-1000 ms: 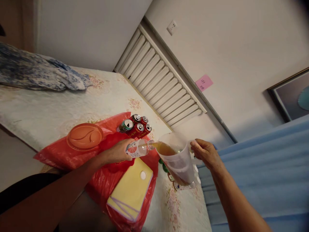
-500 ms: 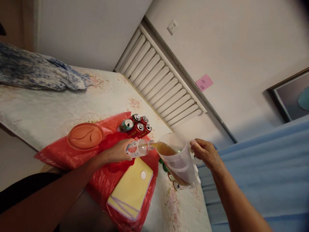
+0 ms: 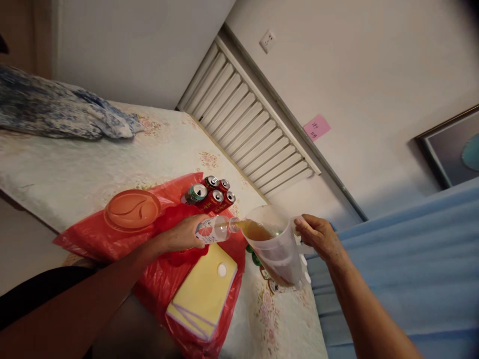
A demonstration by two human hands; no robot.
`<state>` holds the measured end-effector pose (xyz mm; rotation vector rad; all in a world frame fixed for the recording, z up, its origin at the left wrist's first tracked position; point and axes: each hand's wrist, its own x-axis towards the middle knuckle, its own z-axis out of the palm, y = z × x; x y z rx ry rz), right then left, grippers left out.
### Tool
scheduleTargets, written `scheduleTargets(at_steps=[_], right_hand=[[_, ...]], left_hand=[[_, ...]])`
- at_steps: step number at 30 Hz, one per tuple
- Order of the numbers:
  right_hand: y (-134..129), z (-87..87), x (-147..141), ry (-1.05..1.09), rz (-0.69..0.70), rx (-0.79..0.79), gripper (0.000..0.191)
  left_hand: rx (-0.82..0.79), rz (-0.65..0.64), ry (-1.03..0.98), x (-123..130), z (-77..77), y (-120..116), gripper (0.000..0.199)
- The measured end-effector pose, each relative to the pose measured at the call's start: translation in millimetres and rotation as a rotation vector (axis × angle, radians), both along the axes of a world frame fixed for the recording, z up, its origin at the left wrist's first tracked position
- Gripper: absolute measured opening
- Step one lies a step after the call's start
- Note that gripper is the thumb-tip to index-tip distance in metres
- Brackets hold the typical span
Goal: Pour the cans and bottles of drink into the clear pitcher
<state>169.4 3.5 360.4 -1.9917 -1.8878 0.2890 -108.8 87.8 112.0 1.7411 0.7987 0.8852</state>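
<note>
My left hand (image 3: 184,233) is wrapped round a clear plastic bottle (image 3: 213,229) with a pink-and-white label. Its uncapped mouth meets the rim of a translucent plastic pitcher (image 3: 279,254), which my right hand (image 3: 318,236) grips by the handle. The pitcher is tilted towards the bottle, and amber-brown liquid (image 3: 257,231) lies at its rim, with a thin stream at the bottle's mouth. Below the bottle, a white cap (image 3: 222,269) rests on a folded yellow cloth (image 3: 204,294). Under these spreads a red plastic bag (image 3: 155,284).
Several drink cans (image 3: 216,198) stand behind the bottle. An orange round lid or dish (image 3: 132,210) sits on the bag. Green items behind the pitcher are partly hidden. The flowered tablecloth (image 3: 164,154) borders a radiator (image 3: 254,129); a blue curtain (image 3: 411,259) hangs at right.
Hardly anything differs. The bottle and pitcher stay mouth to rim, and the liquid showing inside the pitcher's rim has shifted slightly.
</note>
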Motion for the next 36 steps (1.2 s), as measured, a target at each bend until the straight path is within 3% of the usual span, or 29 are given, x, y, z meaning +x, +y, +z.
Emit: scheduleTargets(at_steps=[10,20,28,36], right_hand=[[-1.4,-8.3,1.5,0.096,0.016,0.012,0.06],[-5.3,-36.9,11.1,0.422,0.034,-0.009,0.059],[-11.0,-56.0,2.7,0.607,-0.027,0.101,0.057],[-0.1,-84.0,-26.5,0.836,-0.055,0.303,0.049]], left_hand=[[-0.007,-0.002,0.007,0.2,-1.9,0.3,0.04],[-0.042,0.021,-0.011,-1.0,-6.0,2.6,0.061],[-0.047,0.046,-0.031,-3.8,-5.6,5.0,0.056],[-0.094,0.281,-0.114,-16.6,3.4,8.6,0.066]])
